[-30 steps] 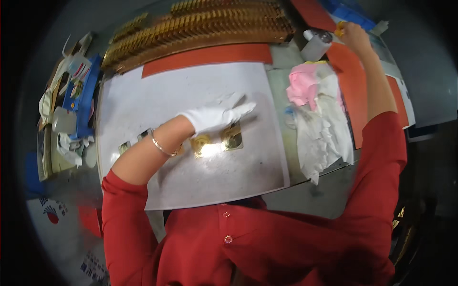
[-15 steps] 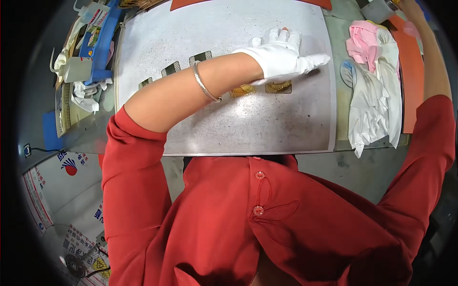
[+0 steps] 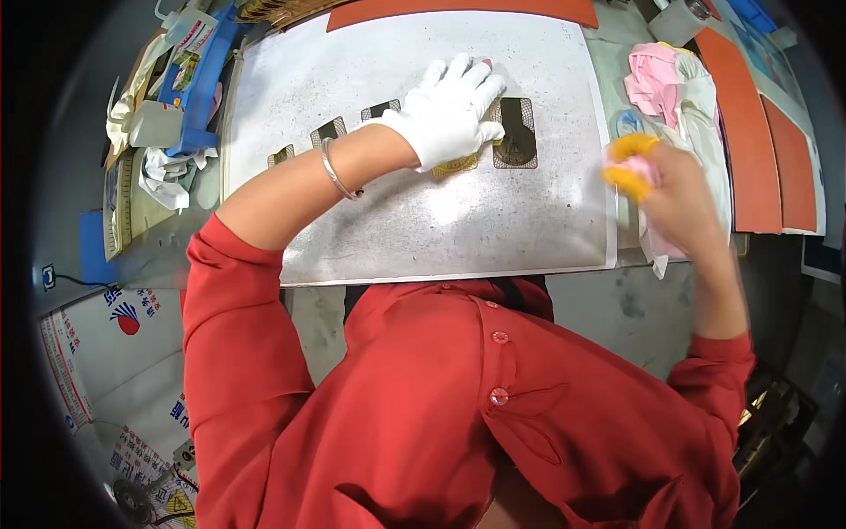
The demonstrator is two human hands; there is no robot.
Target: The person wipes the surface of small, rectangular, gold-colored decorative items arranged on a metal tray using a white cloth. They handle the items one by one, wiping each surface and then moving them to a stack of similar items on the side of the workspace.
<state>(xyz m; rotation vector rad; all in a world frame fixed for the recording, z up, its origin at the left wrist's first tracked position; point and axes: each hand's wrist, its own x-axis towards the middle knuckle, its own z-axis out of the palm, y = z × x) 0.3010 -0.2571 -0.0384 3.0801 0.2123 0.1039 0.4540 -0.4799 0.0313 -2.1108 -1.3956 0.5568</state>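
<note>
My left hand (image 3: 454, 110), in a white glove, lies with its fingers spread over a row of small patterned metal plates. Its thumb reaches the edge of a dark plate with a mesh border (image 3: 515, 134). A gold plate (image 3: 456, 166) shows partly from under the palm. Further left lie other dark plates, one of them (image 3: 328, 131) close to my forearm. My right hand (image 3: 665, 181), slightly blurred, has yellow covers on its fingertips and is closed on a small pink cloth (image 3: 636, 169) right of the white sheet (image 3: 397, 242).
Pink and white cloths (image 3: 656, 79) lie at the right, beside orange sheets (image 3: 740, 123). A clear bottle (image 3: 680, 22) stands at the far right. At the left are a blue tray (image 3: 203, 110), a squeeze bottle (image 3: 157, 125) and crumpled white paper (image 3: 167, 176). An orange strip (image 3: 463, 9) runs along the back.
My right hand has come from the bottle at the far right to the sheet's right edge, pink cloth in it. My left hand has shifted left, uncovering the dark plate.
</note>
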